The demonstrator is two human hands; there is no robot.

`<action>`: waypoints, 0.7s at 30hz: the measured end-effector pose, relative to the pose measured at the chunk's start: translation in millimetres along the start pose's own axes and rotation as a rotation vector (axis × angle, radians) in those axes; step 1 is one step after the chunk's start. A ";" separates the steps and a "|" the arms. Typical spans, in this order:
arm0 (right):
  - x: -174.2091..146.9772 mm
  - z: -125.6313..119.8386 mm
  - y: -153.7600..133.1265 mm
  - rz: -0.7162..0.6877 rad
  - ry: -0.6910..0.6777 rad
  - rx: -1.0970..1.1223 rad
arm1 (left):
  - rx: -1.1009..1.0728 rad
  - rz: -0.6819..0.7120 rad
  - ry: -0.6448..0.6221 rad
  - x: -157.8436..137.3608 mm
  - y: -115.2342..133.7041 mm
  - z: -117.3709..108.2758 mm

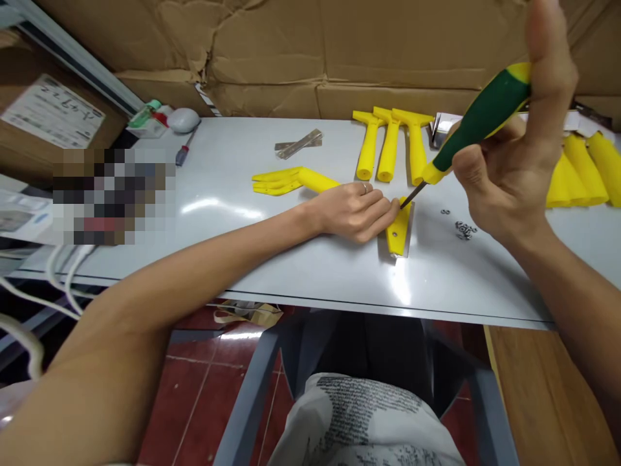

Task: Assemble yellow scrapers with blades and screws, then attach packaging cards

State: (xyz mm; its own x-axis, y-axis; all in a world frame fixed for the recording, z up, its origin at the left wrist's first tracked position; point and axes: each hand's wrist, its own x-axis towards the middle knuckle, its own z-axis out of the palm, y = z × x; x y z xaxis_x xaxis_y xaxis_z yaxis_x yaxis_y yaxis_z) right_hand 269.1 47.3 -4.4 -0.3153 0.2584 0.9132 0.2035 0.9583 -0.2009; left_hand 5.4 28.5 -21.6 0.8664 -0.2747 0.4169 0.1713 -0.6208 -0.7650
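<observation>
My left hand (356,210) lies on the table, fingers closed around a yellow scraper, whose head (398,239) pokes out past the fingertips with a thin metal blade along its right edge. A small screw shows in the head; the handle is hidden under my hand. Gripped in my right hand (521,155) is a green and yellow screwdriver (478,123), tilted, its index finger raised. The tip meets the upper part of the scraper head, beside my left fingertips. Another yellow scraper piece (276,181) lies behind my left hand, partly covered by it.
Several small metal fasteners (464,230) lie right of the scraper. Three yellow handles (387,145) rest at the back, with more yellow handles (582,171) at far right. Metal blades (298,144), a second screwdriver (183,154) and a white mouse (183,120) are farther left. Cardboard (272,48) stands behind.
</observation>
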 end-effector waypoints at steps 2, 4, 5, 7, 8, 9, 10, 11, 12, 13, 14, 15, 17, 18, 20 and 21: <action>0.9 1.2 -19.0 0.139 -0.028 0.015 | 0.013 -0.027 0.087 2.2 -0.6 -1.2; 0.5 3.3 -39.4 0.302 -0.093 0.013 | 0.002 -0.042 0.117 3.6 -1.7 -2.0; -0.2 4.7 -47.2 0.359 -0.089 -0.013 | 0.001 -0.041 0.116 4.0 -2.2 -2.2; -2.8 7.8 -55.0 0.439 -0.034 -0.084 | 0.009 -0.032 0.102 4.3 -2.9 -2.1; -4.4 9.5 -55.2 0.453 0.008 -0.114 | 0.015 -0.025 0.094 4.2 -3.0 -1.8; -6.0 11.2 -53.7 0.454 0.044 -0.133 | 0.020 -0.019 0.083 4.0 -2.9 -1.3; -7.3 13.0 -51.2 0.429 0.086 -0.139 | 0.025 -0.012 0.067 3.7 -2.8 -0.7; -8.2 14.8 -48.3 0.397 0.121 -0.138 | 0.029 -0.002 0.045 3.3 -2.6 0.0; -8.4 16.7 -45.4 0.373 0.143 -0.136 | 0.029 0.010 0.018 2.8 -2.5 0.6; -7.9 18.4 -42.6 0.365 0.157 -0.136 | 0.026 0.026 -0.011 2.2 -2.6 1.1; -6.6 19.8 -39.9 0.363 0.179 -0.138 | 0.019 0.045 -0.040 1.6 -2.8 1.4; -4.6 20.9 -36.8 0.355 0.212 -0.138 | 0.011 0.063 -0.064 1.1 -3.0 1.4; 0.0 21.5 -28.5 0.290 0.301 -0.119 | -0.014 0.077 -0.076 0.4 -2.9 0.8; 1.9 20.8 -23.1 0.237 0.350 -0.106 | -0.032 0.067 -0.066 0.2 -2.3 0.3; 3.5 17.2 -11.2 0.136 0.414 -0.097 | -0.065 0.015 -0.055 0.5 0.2 -0.8; 2.9 14.1 -6.0 0.116 0.411 -0.106 | -0.074 -0.021 -0.072 1.1 2.0 -1.3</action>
State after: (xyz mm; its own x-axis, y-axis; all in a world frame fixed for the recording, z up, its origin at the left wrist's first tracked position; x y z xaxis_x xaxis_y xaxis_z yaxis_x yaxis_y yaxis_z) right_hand 254.0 44.0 -5.5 0.1055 0.2729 0.9562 0.3168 0.9023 -0.2924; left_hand 6.1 26.0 -22.0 0.8948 -0.2096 0.3943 0.1567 -0.6794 -0.7168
